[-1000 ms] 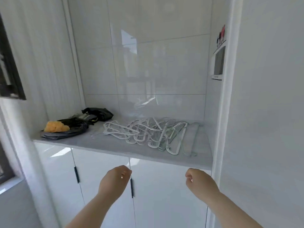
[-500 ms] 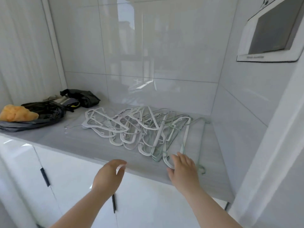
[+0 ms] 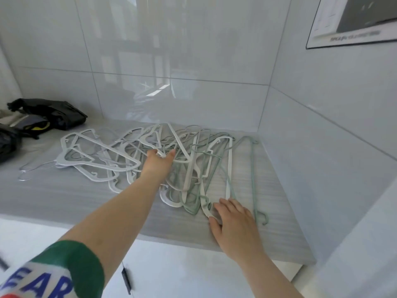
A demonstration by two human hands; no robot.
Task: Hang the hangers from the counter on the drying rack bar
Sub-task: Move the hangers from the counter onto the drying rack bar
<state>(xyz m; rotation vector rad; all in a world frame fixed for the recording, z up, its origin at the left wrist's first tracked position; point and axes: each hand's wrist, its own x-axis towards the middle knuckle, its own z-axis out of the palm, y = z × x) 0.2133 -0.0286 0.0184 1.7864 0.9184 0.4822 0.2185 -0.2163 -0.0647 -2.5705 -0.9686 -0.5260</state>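
Observation:
A tangled pile of white and pale green hangers (image 3: 103, 162) lies flat on the grey counter (image 3: 64, 201). My left hand (image 3: 160, 163) reaches into the middle of the pile, palm down, thumb and fingertips spread over a white hanger. My right hand (image 3: 235, 218) rests with straight fingers on the near ends of the hangers at the front right. One thin green hanger (image 3: 253, 179) lies apart at the right side. The drying rack bar is out of view.
Black bags (image 3: 53, 115) sit at the counter's back left, with a thin wire hanger (image 3: 32, 168) in front of them. Glossy tiled walls close the back and the right. A framed panel (image 3: 354, 20) hangs upper right. White cabinet doors (image 3: 182, 274) are below.
I have come closer to the counter. My left hand moved from the counter's front edge forward onto the middle of the pile. My right hand stays at the hangers' near ends.

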